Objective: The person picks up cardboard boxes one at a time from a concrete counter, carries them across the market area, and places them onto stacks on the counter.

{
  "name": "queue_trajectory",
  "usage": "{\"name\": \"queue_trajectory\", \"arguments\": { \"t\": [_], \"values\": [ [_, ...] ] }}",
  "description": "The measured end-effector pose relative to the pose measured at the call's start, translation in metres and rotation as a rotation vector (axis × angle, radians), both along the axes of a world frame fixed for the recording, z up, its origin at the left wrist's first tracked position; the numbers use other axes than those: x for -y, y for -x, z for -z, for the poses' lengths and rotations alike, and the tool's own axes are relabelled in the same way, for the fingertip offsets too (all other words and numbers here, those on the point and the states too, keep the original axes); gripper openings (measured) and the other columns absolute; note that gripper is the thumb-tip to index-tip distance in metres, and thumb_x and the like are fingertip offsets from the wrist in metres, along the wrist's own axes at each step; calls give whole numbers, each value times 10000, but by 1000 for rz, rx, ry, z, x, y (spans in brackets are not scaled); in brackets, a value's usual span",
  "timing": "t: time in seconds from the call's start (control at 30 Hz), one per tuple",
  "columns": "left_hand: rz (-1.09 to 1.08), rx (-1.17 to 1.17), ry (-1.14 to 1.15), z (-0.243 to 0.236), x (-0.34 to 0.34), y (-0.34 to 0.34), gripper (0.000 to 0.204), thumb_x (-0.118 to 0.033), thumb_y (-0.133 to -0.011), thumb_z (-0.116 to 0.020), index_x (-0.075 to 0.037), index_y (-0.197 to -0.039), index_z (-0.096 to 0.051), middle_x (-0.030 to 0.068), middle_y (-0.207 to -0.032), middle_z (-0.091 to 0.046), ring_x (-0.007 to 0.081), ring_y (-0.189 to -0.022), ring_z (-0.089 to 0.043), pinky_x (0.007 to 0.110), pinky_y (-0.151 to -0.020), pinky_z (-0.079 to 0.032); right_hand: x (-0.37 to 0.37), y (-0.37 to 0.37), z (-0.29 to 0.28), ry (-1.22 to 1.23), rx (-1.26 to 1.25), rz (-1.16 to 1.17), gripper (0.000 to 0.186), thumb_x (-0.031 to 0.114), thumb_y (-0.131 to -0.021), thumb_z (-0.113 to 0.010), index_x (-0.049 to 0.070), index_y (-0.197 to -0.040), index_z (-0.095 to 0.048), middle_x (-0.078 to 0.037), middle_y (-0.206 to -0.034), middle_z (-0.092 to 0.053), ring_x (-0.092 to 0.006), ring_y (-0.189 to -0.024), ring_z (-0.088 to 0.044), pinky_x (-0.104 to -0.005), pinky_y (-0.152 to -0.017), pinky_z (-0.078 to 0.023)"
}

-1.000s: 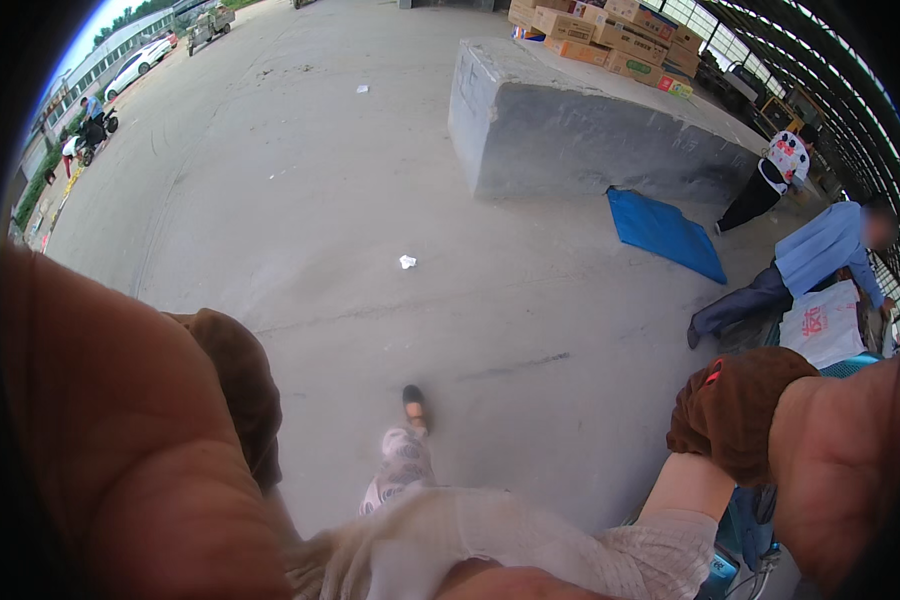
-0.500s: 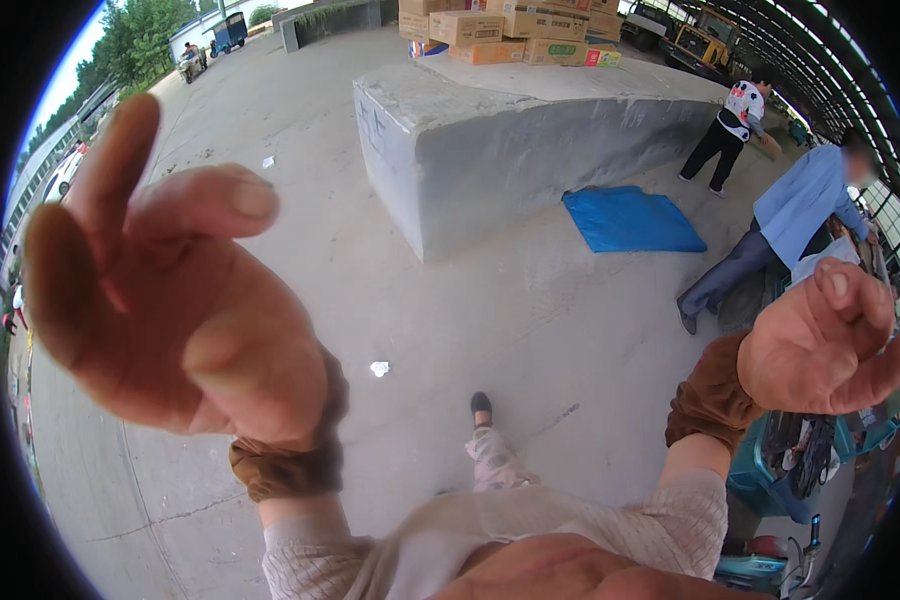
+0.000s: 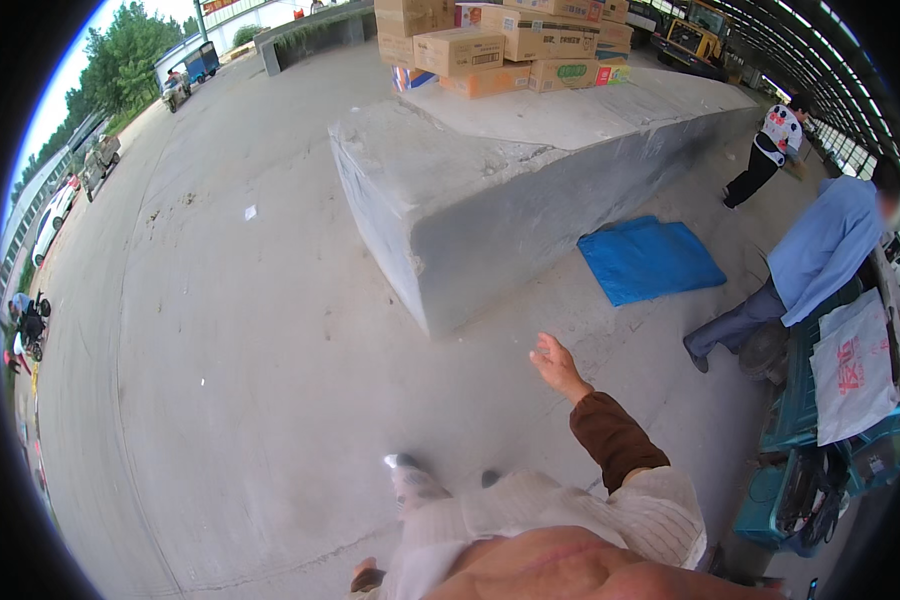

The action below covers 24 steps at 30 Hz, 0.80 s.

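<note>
My right hand (image 3: pixel 558 368) is stretched out in front of me above the concrete floor, a brown sleeve cover (image 3: pixel 615 440) on its forearm. Its fingers are loosely curved and somewhat apart, and nothing is in them. The nearest thing beyond it is a blue folded tarp (image 3: pixel 652 262), lying on the floor well apart from the hand. Low at my left side, only a small part of my left hand (image 3: pixel 366 565) shows beside its brown cuff. Its fingers are too small and hidden to make out.
A concrete platform (image 3: pixel 530 215) stands ahead, with stacked cardboard boxes (image 3: pixel 460 52) on it. To the right, a person in a light blue shirt (image 3: pixel 832 240) leans over a cart with teal crates (image 3: pixel 765 500) and a white sack (image 3: pixel 855 370). Another person (image 3: pixel 765 150) stands farther back.
Both raised hands have come down: the right in front of my body, the left to my side near the lower edge. The view has shifted and my feet have changed position.
</note>
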<state>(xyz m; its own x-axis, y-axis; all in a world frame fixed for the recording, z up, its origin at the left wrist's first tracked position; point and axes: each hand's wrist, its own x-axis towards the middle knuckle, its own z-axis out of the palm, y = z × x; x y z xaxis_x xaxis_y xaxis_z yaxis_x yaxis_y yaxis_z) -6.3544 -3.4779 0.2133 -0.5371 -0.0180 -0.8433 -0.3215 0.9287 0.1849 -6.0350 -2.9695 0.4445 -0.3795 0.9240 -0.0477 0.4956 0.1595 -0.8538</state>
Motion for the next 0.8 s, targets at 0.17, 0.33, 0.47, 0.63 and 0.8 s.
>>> {"name": "queue_trajectory", "arguments": {
  "t": [0.17,0.33,0.47,0.63,0.8],
  "values": [
    [-61,102,-119,-1,-34,22,370,-205,-731,-580,-19,-1047,-528,170,-905,-575,256,-792,-536,338,-667,-422,-21,130,24,27,-68,-116,538,226,-803,-565,9,-1244,-345,-184,-1182,-458,-218,-952,-530,-314,-809,-425],
    [-99,16,-264,-17,-135,155,409,-197,-753,-558,10,-1099,-487,145,-880,-573,206,-704,-535,300,-591,-418,-70,247,24,84,-196,-85,505,175,-810,-559,6,-1239,-355,-164,-1158,-472,-172,-908,-528,-281,-781,-429],
    [-52,-210,-503,-53,-278,302,441,-190,-771,-539,32,-1142,-454,126,-860,-572,166,-634,-534,270,-529,-415,-117,314,-35,-54,-246,-61,491,172,-818,-548,12,-1242,-357,-138,-1098,-491,-158,-898,-522,-270,-760,-429],
    [56,-466,-982,-159,-522,430,443,-212,-809,-517,36,-1167,-438,89,-892,-570,124,-681,-542,240,-575,-424,-184,355,-54,-279,-255,-1,504,190,-829,-541,9,-1256,-345,-154,-1114,-482,-184,-988,-490,-282,-790,-413],
    [125,-364,-1302,-237,-690,401,392,-241,-819,-551,-11,-1130,-493,61,-945,-572,123,-730,-553,257,-676,-436,-279,358,-52,-247,-375,181,515,160,-826,-523,2,-1270,-316,-160,-1273,-371,-241,-1126,-416,-350,-881,-374]
  ]
}}
